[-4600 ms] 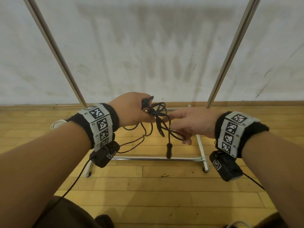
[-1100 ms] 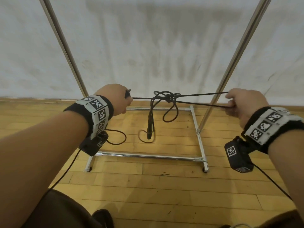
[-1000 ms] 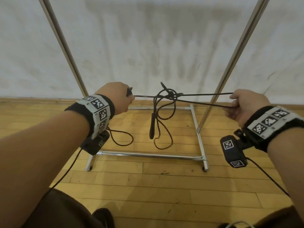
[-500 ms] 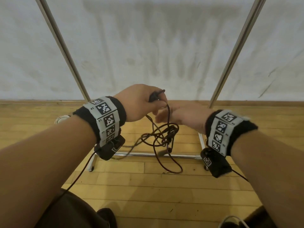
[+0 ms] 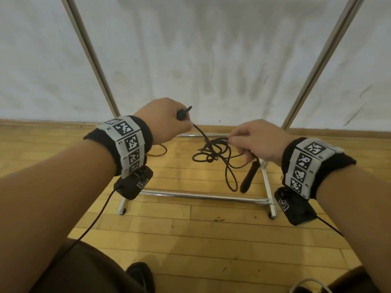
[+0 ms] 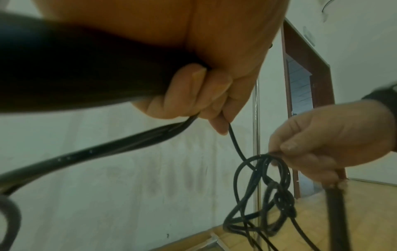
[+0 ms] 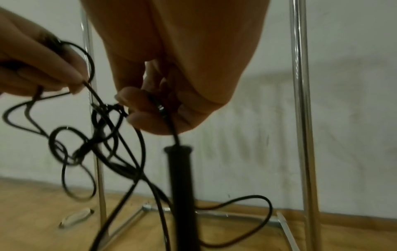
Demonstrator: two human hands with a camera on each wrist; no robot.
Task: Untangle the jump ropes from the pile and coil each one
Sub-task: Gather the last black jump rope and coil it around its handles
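A black jump rope hangs in a loose tangle between my two hands, above the wooden floor. My left hand grips one black handle with the cord running out from under its fingers. My right hand pinches several strands of the cord at the knot. The other black handle dangles straight down below the right hand, also seen in the right wrist view as the handle. Loops of cord hang between the hands.
A chrome rack frame stands on the wooden floor straight ahead, its two slanted posts rising against a white wall. A white object lies on the floor near the left post. My legs and shoe are at the bottom.
One second ago the rope was pulled taut between widely spread hands. The hands came together, then parted a little; the right hand now pinches the tangle and the free handle hangs below it.
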